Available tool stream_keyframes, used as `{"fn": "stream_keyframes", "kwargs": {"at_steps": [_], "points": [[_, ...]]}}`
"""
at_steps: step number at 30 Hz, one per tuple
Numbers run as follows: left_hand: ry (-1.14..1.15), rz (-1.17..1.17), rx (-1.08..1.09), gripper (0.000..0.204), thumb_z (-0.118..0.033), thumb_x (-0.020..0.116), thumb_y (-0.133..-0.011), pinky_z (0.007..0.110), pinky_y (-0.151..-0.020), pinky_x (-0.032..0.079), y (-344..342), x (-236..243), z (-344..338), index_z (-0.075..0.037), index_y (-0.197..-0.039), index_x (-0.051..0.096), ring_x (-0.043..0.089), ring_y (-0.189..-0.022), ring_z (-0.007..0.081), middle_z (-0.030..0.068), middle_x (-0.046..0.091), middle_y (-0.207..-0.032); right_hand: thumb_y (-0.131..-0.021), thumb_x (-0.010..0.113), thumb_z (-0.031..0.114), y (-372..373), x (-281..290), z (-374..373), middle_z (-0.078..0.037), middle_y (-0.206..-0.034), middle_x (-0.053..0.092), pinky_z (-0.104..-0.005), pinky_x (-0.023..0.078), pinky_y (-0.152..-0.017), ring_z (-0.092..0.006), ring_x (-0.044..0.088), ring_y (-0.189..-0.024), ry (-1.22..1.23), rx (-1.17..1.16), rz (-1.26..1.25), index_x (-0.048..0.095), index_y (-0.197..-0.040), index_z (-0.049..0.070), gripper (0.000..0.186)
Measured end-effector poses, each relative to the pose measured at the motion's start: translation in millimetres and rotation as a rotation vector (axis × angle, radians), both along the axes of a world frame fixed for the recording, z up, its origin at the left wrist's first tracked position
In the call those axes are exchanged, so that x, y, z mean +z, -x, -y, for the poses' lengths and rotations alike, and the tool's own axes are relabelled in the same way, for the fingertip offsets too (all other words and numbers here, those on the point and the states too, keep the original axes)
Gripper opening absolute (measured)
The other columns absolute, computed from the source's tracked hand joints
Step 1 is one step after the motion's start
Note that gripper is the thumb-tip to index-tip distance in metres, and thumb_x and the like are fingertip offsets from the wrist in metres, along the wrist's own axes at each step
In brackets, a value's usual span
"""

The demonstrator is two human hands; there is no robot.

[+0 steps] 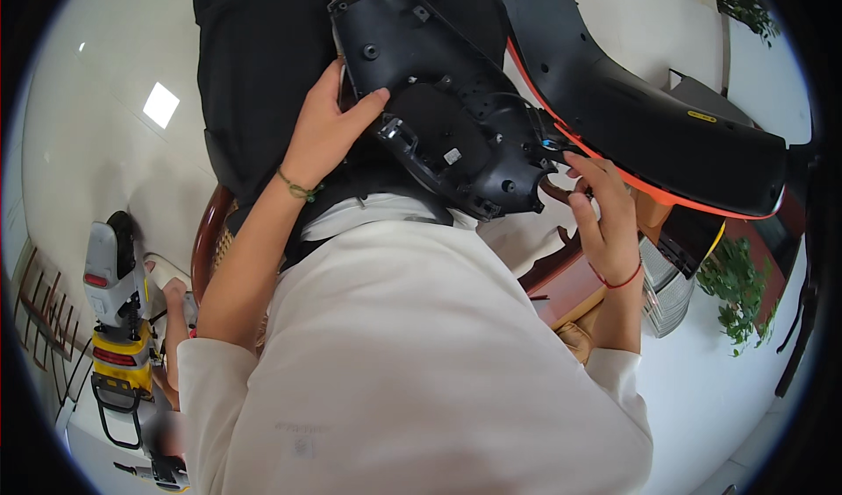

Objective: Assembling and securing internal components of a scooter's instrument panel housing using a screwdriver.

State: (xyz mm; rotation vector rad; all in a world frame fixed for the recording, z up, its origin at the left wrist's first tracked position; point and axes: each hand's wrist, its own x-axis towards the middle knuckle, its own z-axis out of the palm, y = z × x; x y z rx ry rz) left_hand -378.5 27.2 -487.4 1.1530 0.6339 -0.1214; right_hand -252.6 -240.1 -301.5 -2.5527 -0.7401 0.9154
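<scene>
Above pale floor (123, 166), on the dark-trousered lap (259, 65), a black panel (438, 118) slants lengthwise, upper left to lower right. The left hand's (329, 135) fingers clasp its left edge; the right hand's (607, 219), half-curled, are nearer the blue connector (550, 143), grip unclear.

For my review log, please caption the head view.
Left hand holds a black plastic shell over black trousers, right hand near its end, beside an orange-edged black panel.

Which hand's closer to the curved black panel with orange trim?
Right. The right hand is by the panel's orange edge; contact is unclear. The left hand is farther off, gripping the black shell's left side.
</scene>
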Motion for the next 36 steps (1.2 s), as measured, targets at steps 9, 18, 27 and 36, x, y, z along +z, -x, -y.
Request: {"fn": "stream_keyframes", "kwargs": {"at_steps": [9, 18, 27, 36], "points": [[-0.117, -0.011, 0.027, 0.044, -0.018, 0.072, -0.091, 0.021, -0.071, 0.045, 2.2, -4.7, 2.4, 0.004, -0.124, 0.056, 0.054, -0.080, 0.0046, 0.0028, 0.064, -0.102, -0.075, 0.054, -0.014, -7.4, -4.2, 10.4, -0.016, -0.116, 0.061, -0.0366, 0.053, -0.078, -0.0286, 0.065, -0.090, -0.029, 0.115, 0.062, 0.062, -0.123, 0.003, 0.051], [-0.519, 0.169, 0.149, 0.012, -0.010, 0.067, -0.093, 0.020, -0.060, 0.040, -28.4, 51.8, -6.9, -0.001, -0.101, 0.069, 0.047, -0.064, 0.0040, 0.0005, 0.065, -0.086, -0.078, 0.061, -0.005, 4.6, -9.8, -5.3, -0.013, -0.126, 0.057, -0.0363, 0.053, -0.080, -0.0321, 0.065, -0.095, -0.071, 0.056, 0.003, 0.061, -0.118, 0.004, 0.041], [-0.214, 0.332, -0.788, 0.025, -0.009, 0.059, -0.089, 0.037, -0.071, 0.053, -90.9, 64.1, 71.9, 0.001, -0.109, 0.069, 0.067, -0.075, 0.0306, 0.0191, 0.069, -0.093, -0.071, 0.056, -0.010, 1.0, -24.6, -2.2, -0.011, -0.111, 0.065, -0.0395, 0.050, -0.084, -0.0337, 0.062, -0.093, -0.155, 0.349, 0.155, 0.064, -0.113, 0.004, 0.045], [-0.445, 0.499, -0.919, 0.021, -0.017, 0.066, -0.086, 0.044, -0.076, 0.053, -91.5, 44.7, 90.0, -0.003, -0.101, 0.071, 0.067, -0.084, 0.0352, 0.0175, 0.070, -0.093, -0.079, 0.056, -0.014, 5.3, -22.4, 3.9, -0.016, -0.112, 0.063, -0.0369, 0.051, -0.083, -0.0286, 0.063, -0.096, -0.172, 0.172, 0.158, 0.059, -0.119, 0.001, 0.043]]}}
